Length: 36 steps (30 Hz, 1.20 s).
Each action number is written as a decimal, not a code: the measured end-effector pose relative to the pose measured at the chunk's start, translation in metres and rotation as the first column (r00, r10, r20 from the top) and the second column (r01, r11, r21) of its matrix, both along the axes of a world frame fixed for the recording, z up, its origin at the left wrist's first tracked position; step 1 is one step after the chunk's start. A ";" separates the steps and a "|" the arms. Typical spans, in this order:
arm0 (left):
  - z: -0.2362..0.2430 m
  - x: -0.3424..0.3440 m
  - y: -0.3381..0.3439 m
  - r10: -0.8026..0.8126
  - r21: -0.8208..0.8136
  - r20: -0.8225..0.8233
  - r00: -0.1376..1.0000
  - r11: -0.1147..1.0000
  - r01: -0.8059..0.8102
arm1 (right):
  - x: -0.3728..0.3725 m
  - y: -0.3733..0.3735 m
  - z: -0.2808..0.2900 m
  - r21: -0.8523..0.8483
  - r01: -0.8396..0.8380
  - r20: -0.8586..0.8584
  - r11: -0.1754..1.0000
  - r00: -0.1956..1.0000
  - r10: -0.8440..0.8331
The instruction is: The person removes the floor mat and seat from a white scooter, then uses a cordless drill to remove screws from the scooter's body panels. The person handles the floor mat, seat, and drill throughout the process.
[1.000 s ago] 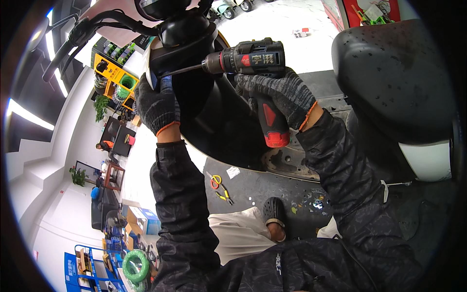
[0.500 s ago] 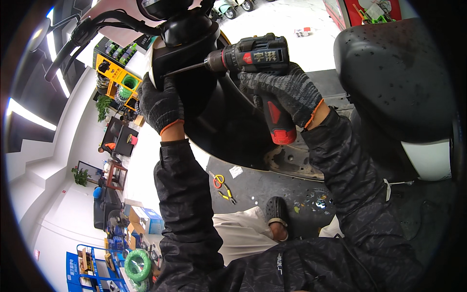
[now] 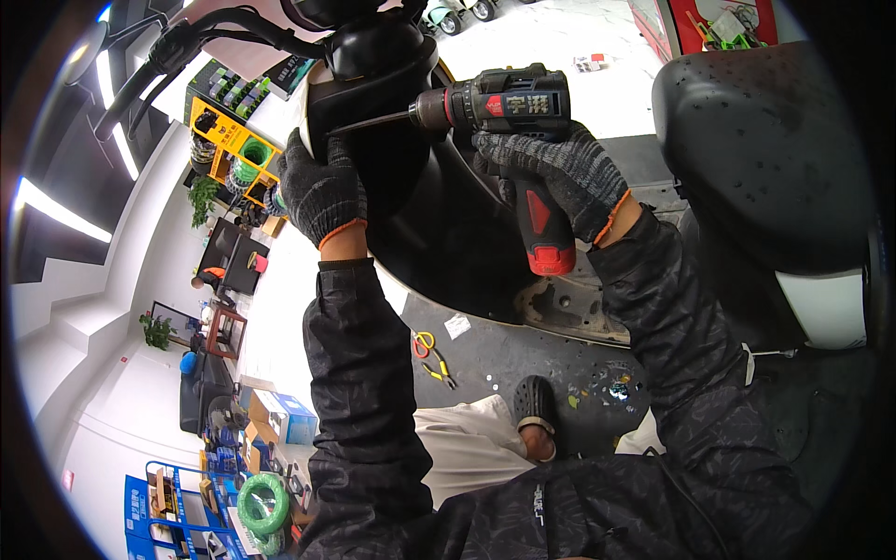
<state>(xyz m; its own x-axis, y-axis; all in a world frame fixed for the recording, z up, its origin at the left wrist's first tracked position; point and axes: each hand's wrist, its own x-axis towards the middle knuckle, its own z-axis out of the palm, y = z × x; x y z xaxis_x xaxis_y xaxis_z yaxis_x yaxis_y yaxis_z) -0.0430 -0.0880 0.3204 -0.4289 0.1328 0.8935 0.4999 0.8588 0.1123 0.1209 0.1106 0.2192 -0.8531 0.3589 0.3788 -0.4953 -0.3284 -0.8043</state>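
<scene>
My right hand point(image 3: 560, 177), in a grey knit glove, grips a black and red cordless drill point(image 3: 509, 107) by its handle. The drill's long bit point(image 3: 369, 121) points left into the black front panel of a scooter point(image 3: 411, 187). My left hand point(image 3: 322, 191), gloved the same way, presses flat against the panel's left edge, just below the bit's tip. Both forearms wear dark patterned sleeves and rise from the lower edge.
The scooter's black seat point(image 3: 765, 159) fills the right side and its handlebar point(image 3: 187, 51) arcs at the top left. Yellow-handled pliers point(image 3: 431, 359) and small bits lie on the dark mat point(image 3: 504, 364). My shoe point(image 3: 534, 403) rests there. Shelves and green wire coils point(image 3: 263, 504) stand at the left.
The drill and my right hand have shifted slightly up and right in the view. My left hand stays pressed on the panel's edge.
</scene>
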 end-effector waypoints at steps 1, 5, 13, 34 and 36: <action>0.000 0.000 0.000 0.002 -0.005 -0.003 1.000 1.000 -0.002 | 0.000 0.001 0.000 0.000 -0.001 -0.019 1.000 1.000 0.001; 0.000 0.001 0.000 -0.020 -0.005 0.008 1.000 1.000 0.020 | 0.003 0.003 -0.001 -0.011 0.023 -0.050 1.000 0.998 -0.024; 0.000 0.002 0.000 -0.033 0.011 0.022 0.999 0.999 0.032 | 0.001 0.001 0.000 -0.037 -0.035 -0.024 0.999 0.999 0.034; -0.003 -0.011 -0.006 -0.014 -0.052 -0.091 0.996 0.999 0.010 | 0.022 0.012 0.035 0.079 -0.135 -0.019 0.988 0.990 0.137; -0.003 -0.010 -0.006 -0.039 -0.049 -0.048 0.998 0.998 0.037 | 0.021 0.012 0.034 0.102 -0.148 0.000 0.984 0.989 0.149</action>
<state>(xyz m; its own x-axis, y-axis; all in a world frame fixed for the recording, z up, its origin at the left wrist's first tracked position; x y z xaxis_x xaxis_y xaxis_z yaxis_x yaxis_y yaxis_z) -0.0533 -0.0941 0.3179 -0.3786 0.1911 0.9056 0.5361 0.8429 0.0463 0.1415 0.1228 0.2528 -0.8911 0.1878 0.4131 -0.4530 -0.3154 -0.8339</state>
